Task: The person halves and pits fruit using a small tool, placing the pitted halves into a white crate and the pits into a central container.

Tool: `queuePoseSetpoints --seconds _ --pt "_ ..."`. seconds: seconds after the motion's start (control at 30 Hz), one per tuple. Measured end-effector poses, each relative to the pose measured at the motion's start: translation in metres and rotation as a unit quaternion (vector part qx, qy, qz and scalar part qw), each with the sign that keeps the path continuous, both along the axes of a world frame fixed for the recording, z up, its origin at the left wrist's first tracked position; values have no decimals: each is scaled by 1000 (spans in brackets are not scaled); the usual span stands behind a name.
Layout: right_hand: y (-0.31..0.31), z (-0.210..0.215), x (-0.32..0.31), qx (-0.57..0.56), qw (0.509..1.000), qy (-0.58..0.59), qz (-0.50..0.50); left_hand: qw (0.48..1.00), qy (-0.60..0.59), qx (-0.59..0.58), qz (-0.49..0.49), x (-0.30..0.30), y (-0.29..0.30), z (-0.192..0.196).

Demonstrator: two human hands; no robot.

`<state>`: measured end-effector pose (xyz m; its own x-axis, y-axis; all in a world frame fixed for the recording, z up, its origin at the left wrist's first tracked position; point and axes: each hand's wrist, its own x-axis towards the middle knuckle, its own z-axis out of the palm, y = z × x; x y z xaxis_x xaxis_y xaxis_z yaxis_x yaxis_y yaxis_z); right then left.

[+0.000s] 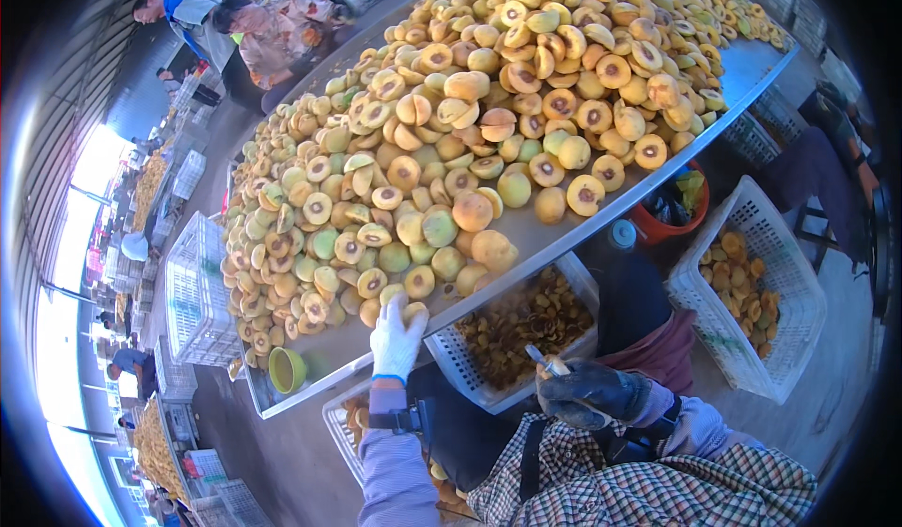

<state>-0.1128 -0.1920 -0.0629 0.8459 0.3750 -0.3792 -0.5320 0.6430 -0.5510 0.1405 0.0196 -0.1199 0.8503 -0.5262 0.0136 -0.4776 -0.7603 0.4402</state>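
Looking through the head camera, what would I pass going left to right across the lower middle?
Stacked white crates → green cup → white-gloved left hand → dark-gloved right hand → white crate of fruit pieces.

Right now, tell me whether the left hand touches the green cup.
Apart: the head view shows bare tabletop between the white-gloved left hand and the green cup.

Golden fruit [404, 172], checked garment [648, 485]

At twelve o'clock the fruit runs yellow to orange, some greenish, the cut faces brown-centred. At seven, the left hand [396, 342] is gloved white with a blue cuff; near five, the right hand [590, 391] is gloved blackish. The garment at five is checked dark, pale and reddish. At eight, a yellow-green cup [287, 370]; at three, a red bucket [669, 234].
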Motion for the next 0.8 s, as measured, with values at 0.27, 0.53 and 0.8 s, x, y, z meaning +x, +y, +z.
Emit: queuePoseSetpoints --seconds 0.27,0.53,0.8 --pt "-9 1 -12 -36 998 11 -42 991 -125 -51 12 -16 -16 10" --pt "5 0 -8 -49 998 2 -31 987 -147 20 55 17 -30 -23" --pt "7 3 -16 -148 988 -17 -48 988 -77 129 40 35 -59 -15"
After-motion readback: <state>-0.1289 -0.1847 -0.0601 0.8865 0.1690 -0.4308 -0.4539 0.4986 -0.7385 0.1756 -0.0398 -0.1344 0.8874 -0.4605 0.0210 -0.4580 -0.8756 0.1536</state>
